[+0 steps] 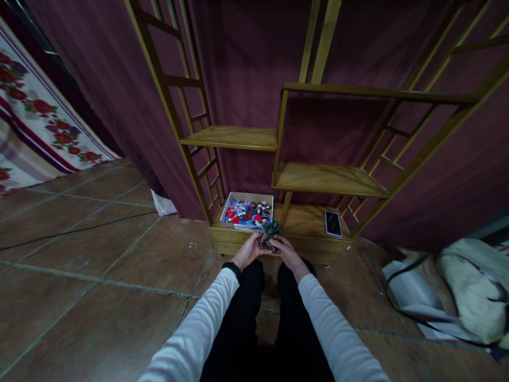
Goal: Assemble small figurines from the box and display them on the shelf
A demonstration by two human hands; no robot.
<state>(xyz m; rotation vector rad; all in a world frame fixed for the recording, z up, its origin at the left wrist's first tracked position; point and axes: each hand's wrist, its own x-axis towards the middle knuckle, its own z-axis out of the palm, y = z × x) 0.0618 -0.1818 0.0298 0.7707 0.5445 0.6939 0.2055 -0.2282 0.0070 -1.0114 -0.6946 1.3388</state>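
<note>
Both my hands meet just in front of the lowest board of a wooden shelf unit [318,178]. My left hand [249,249] and my right hand [287,252] are closed together on a small dark green and brownish object [270,233], too small to name. Right behind it on the bottom board stands a white box [249,197] filled with several small colourful pieces in red, blue and black. My white sleeves and black trousers fill the lower middle of the view.
A phone [333,223] lies flat on the bottom board to the right. Dark red curtain hangs behind the shelves. A pale bag [471,289] with a black strap lies on the tiled floor at right. A floral cloth [35,111] hangs at far left.
</note>
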